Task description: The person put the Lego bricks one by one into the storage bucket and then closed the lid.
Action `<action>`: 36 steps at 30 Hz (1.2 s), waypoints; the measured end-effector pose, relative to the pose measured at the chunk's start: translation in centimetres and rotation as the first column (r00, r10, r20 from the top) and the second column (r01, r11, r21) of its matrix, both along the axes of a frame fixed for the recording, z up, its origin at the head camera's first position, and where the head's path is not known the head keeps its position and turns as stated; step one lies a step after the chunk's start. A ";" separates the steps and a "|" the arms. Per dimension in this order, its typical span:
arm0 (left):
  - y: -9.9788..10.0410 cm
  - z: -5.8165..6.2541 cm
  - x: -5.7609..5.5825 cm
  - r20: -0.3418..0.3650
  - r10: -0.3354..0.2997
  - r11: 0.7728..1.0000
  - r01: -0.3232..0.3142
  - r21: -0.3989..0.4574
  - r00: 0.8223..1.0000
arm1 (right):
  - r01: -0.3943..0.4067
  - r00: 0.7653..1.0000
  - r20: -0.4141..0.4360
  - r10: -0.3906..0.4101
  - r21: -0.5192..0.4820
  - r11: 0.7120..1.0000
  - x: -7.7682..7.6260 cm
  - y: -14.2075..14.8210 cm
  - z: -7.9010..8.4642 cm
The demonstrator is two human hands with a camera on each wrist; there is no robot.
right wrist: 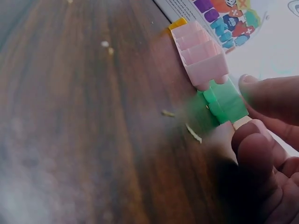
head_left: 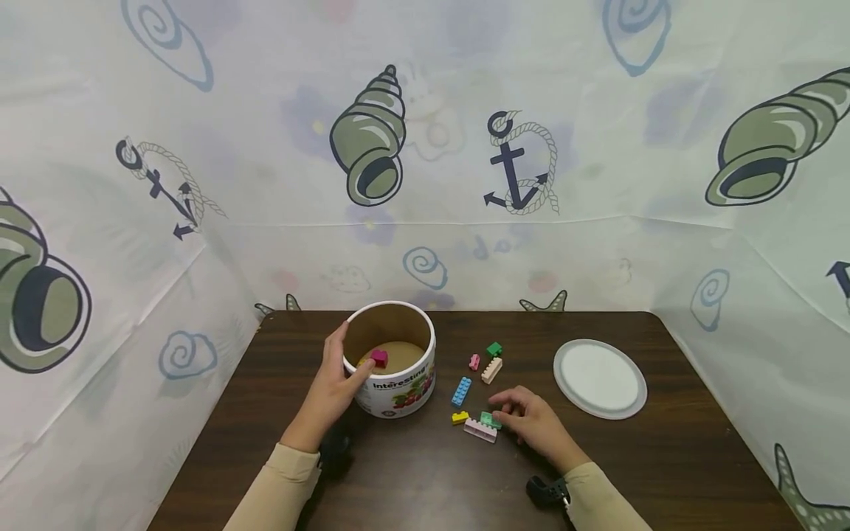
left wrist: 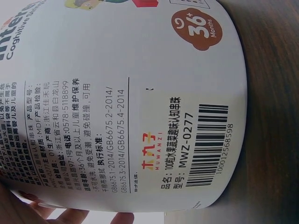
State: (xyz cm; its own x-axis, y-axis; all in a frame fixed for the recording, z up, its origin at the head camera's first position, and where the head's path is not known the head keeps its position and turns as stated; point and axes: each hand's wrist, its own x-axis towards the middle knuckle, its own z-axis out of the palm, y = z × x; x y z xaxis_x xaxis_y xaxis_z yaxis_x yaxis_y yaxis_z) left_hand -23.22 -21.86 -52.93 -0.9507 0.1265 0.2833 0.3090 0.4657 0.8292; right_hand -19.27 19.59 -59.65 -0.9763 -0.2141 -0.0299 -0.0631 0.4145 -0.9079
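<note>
My left hand (head_left: pixel 335 383) grips the rim of a white round bucket (head_left: pixel 402 398), thumb at the front and fingers along its left side. Inside the bucket lie a magenta brick (head_left: pixel 379 358) and part of a yellow piece. My right hand (head_left: pixel 531 422) is low over the table, its thumb close beside a light green brick (right wrist: pixel 229 100) and its fingers bent; contact is unclear. A pale pink brick (right wrist: pixel 200 53) lies on its side against the green one. Just beyond is a small yellow brick (head_left: pixel 460 417). The left wrist view shows mostly the bucket's printed label (left wrist: pixel 187 144).
Between bucket and right hand lie a blue brick (head_left: pixel 461 391), a small pink brick (head_left: pixel 474 361), a peach brick (head_left: pixel 491 370) and a dark green brick (head_left: pixel 494 349). A white round lid or plate (head_left: pixel 600 379) is on the right of the brown table (head_left: pixel 690 450).
</note>
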 end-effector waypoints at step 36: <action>0.0 0.1 -0.1 0.006 0.006 1.000 -0.005 -0.019 1.000 | -0.045 0.999 -0.012 0.046 0.067 0.997 0.0 0.1 0.2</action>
State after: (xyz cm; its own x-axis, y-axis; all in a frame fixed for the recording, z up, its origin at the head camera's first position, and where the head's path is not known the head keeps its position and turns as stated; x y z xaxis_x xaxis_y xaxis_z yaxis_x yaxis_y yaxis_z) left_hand -23.27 -21.82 -52.81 -0.9529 0.1267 0.2754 0.3018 0.4833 0.8218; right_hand -19.25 19.70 -59.48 -0.9660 -0.2567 -0.0321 -0.0959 0.4706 -0.8771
